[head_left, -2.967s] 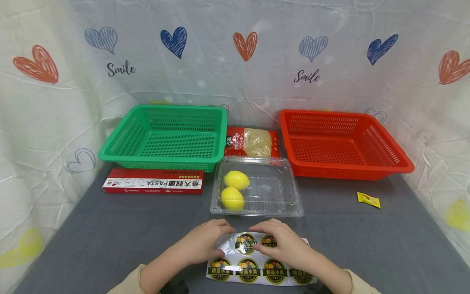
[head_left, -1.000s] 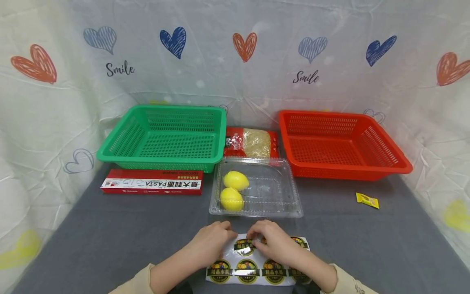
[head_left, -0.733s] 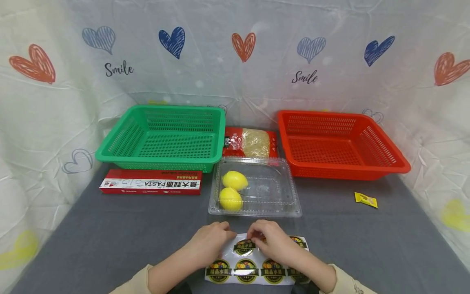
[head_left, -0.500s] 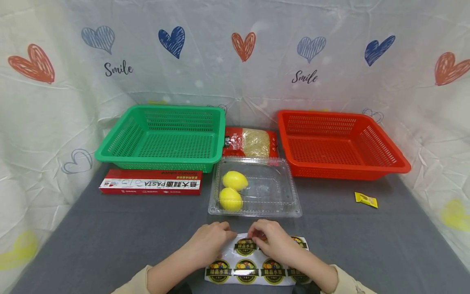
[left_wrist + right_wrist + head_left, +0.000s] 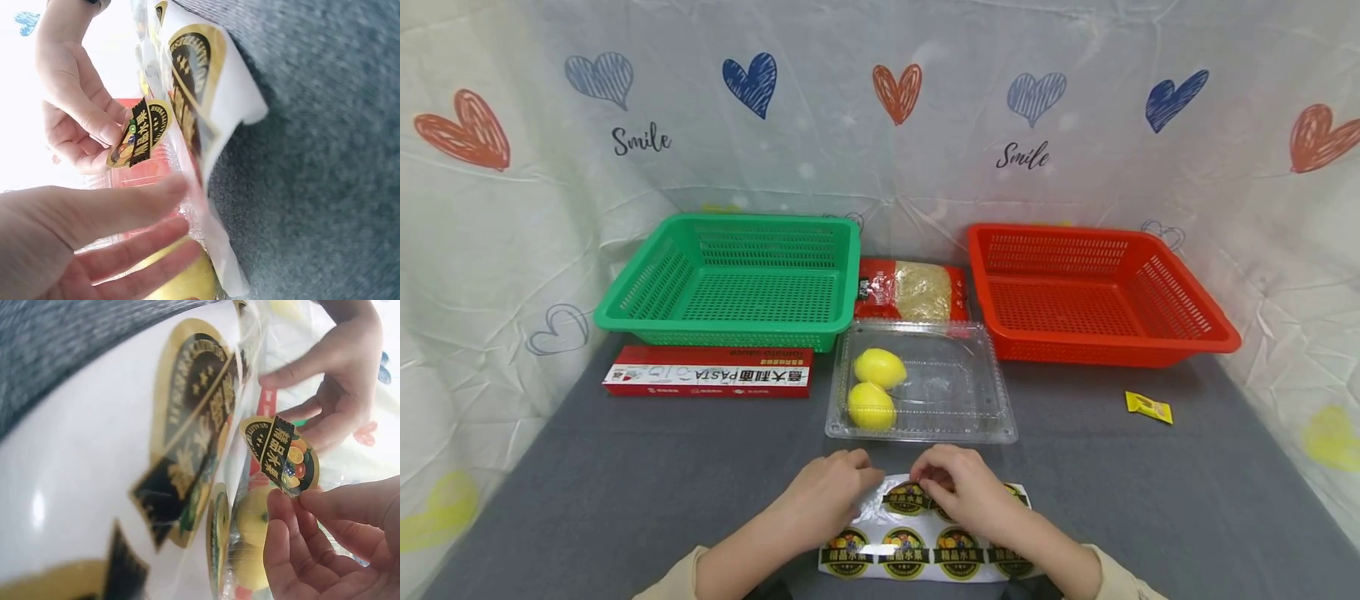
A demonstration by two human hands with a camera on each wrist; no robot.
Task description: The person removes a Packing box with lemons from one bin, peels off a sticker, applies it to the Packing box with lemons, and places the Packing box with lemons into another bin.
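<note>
My right hand (image 5: 966, 493) pinches one edge of a round black-and-gold fruit sticker (image 5: 281, 453) between thumb and fingertips. The sticker stands tilted above the white sticker sheet (image 5: 868, 527), and its far side hangs free. Several more stickers with the same print show on the sheet, which lies on the table in front of me. My left hand (image 5: 826, 496) is at the sheet's left end, thumb (image 5: 134, 203) stretched toward the sheet's edge and fingers apart from it, gripping nothing. Beyond the hands sits a clear plastic box (image 5: 951, 387) with two lemons (image 5: 880, 368) in its left part.
A green basket (image 5: 730, 327) stands back left and a red basket (image 5: 1105, 343) back right. Between them lies a red packet (image 5: 925, 292). A red pasta box (image 5: 707, 372) lies before the green basket; a small yellow packet (image 5: 1148, 407) lies at right.
My right hand's fingers have closed from a spread pose onto a sticker and raised it from the sheet, shifting slightly right and away. The left hand has stayed near the sheet's left end.
</note>
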